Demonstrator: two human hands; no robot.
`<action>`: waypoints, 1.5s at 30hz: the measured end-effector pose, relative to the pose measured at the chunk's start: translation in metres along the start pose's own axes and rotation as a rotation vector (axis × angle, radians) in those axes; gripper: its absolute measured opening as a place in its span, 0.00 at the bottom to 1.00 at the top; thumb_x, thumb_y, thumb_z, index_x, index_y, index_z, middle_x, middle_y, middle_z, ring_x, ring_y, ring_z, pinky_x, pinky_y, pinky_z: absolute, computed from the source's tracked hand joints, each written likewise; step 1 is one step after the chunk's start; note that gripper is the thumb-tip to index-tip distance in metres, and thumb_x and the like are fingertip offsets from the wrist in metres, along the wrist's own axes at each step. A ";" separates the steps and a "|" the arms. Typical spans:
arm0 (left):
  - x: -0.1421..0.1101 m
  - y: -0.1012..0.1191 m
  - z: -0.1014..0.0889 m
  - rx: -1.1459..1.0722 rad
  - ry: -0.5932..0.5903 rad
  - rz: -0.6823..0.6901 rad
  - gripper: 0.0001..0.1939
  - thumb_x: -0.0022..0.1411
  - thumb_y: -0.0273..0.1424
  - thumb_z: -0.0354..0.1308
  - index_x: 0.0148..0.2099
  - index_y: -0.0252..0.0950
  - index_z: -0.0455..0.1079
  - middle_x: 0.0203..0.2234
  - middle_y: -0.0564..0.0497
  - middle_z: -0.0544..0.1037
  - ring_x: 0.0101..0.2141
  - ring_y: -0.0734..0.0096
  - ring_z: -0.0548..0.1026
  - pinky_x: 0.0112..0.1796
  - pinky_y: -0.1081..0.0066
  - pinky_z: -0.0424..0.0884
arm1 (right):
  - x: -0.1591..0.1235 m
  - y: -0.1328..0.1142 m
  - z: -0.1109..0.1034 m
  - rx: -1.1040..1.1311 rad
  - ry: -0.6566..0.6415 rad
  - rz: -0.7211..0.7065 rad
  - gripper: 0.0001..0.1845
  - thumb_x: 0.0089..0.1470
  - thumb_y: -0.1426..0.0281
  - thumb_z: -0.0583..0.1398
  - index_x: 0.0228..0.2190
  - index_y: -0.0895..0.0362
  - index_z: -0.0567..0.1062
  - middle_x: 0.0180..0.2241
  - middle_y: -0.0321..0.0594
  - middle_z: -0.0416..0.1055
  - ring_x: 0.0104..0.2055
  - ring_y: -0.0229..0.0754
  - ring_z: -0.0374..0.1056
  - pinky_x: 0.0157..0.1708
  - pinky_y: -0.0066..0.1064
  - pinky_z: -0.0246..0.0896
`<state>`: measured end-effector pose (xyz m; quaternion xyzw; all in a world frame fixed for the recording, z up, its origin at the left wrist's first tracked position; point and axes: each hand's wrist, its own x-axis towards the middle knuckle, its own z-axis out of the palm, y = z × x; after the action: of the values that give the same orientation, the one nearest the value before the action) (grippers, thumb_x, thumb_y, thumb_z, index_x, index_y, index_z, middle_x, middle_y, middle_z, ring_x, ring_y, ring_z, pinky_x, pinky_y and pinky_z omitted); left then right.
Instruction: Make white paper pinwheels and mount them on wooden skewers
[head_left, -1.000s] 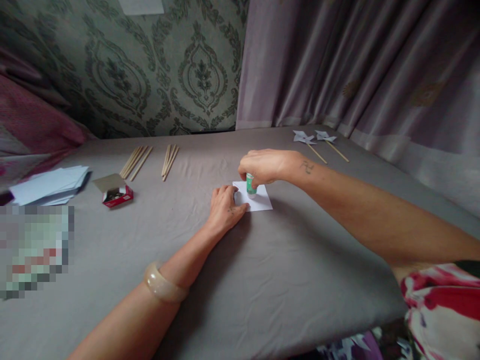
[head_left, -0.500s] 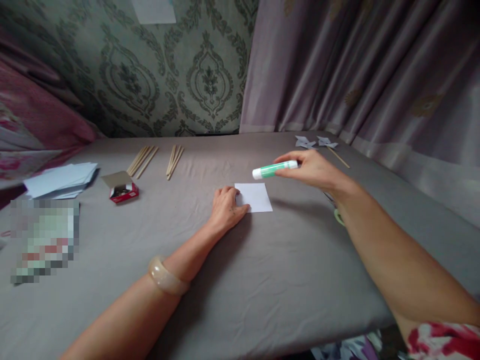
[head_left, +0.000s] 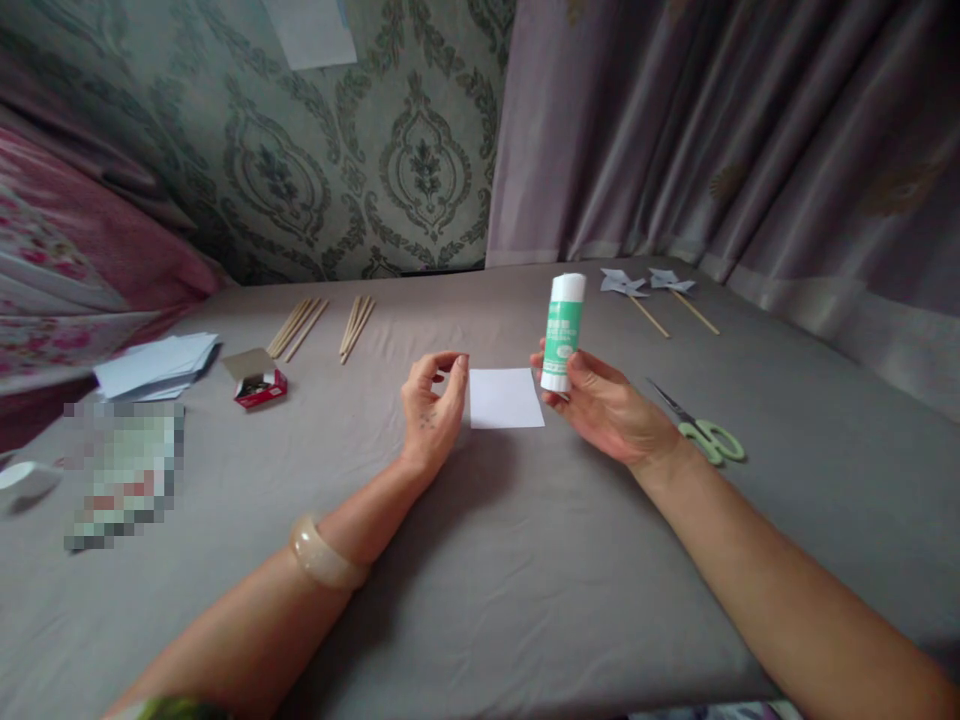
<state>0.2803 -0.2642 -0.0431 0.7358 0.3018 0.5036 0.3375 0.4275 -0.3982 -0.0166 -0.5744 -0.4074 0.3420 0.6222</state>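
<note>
My right hand [head_left: 600, 400] grips a green and white glue stick [head_left: 562, 332], held nearly upright above the table. To its left a small white square of paper [head_left: 506, 398] lies flat on the grey cloth. My left hand [head_left: 435, 405] is just off the paper's left edge, its fingers curled and the thumb tip close against the index finger. Whether anything is inside those fingers is hidden. A pair of scissors [head_left: 701, 432] with pale green handles lies beside my right wrist.
Two paper pinwheels [head_left: 624, 284] on sticks lie at the back right. Wooden sticks [head_left: 298, 328] in two groups, an open red box [head_left: 260, 388], a stack of white paper [head_left: 157, 365] and a blurred packet [head_left: 127, 480] are on the left. A white round object [head_left: 26, 482] sits at the far left.
The glue stick has come up off the paper, moved right and turned upright in my right hand. My left hand has let go of the paper and lifted. The scissors have come into full view.
</note>
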 end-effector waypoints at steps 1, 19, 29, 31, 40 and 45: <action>-0.002 0.003 0.000 -0.014 0.027 0.033 0.11 0.62 0.37 0.53 0.36 0.36 0.71 0.31 0.50 0.76 0.34 0.71 0.71 0.39 0.69 0.67 | -0.003 -0.003 0.000 -0.035 0.006 -0.041 0.22 0.56 0.53 0.56 0.48 0.51 0.71 0.50 0.45 0.72 0.47 0.45 0.69 0.43 0.38 0.66; -0.026 0.017 0.009 -0.244 -0.366 0.043 0.14 0.53 0.40 0.63 0.38 0.35 0.72 0.29 0.51 0.69 0.29 0.74 0.67 0.31 0.72 0.67 | -0.011 0.041 0.033 -0.094 0.107 -0.151 0.23 0.43 0.55 0.67 0.39 0.53 0.75 0.39 0.42 0.77 0.39 0.47 0.73 0.42 0.43 0.72; 0.016 0.002 -0.039 -0.076 -0.159 0.011 0.11 0.52 0.36 0.62 0.34 0.33 0.73 0.28 0.50 0.72 0.29 0.74 0.69 0.30 0.73 0.65 | -0.013 0.043 0.030 -0.307 0.234 -0.290 0.25 0.47 0.56 0.64 0.44 0.56 0.72 0.42 0.49 0.74 0.43 0.49 0.72 0.40 0.43 0.72; 0.029 -0.011 -0.065 0.017 -0.084 -0.033 0.11 0.52 0.36 0.61 0.35 0.33 0.74 0.28 0.51 0.74 0.28 0.74 0.69 0.31 0.73 0.65 | -0.011 0.043 0.029 -0.320 0.251 -0.295 0.23 0.48 0.56 0.63 0.42 0.56 0.72 0.40 0.48 0.74 0.41 0.48 0.72 0.38 0.42 0.72; 0.049 -0.058 -0.142 0.312 0.196 -0.134 0.16 0.48 0.41 0.60 0.34 0.34 0.76 0.27 0.51 0.76 0.29 0.70 0.70 0.32 0.73 0.64 | -0.008 0.048 0.026 -0.375 0.269 -0.327 0.20 0.49 0.57 0.61 0.41 0.56 0.73 0.38 0.47 0.75 0.38 0.47 0.72 0.42 0.45 0.69; 0.052 -0.065 -0.144 0.381 0.199 -0.187 0.15 0.48 0.41 0.59 0.33 0.35 0.75 0.26 0.51 0.76 0.28 0.70 0.70 0.31 0.73 0.63 | -0.010 0.042 0.020 -0.497 0.271 -0.352 0.12 0.51 0.61 0.59 0.36 0.54 0.75 0.38 0.44 0.76 0.41 0.48 0.72 0.46 0.46 0.66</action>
<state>0.1533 -0.1578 -0.0290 0.7016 0.4901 0.4743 0.2063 0.4070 -0.3939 -0.0597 -0.6697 -0.4848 0.0399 0.5611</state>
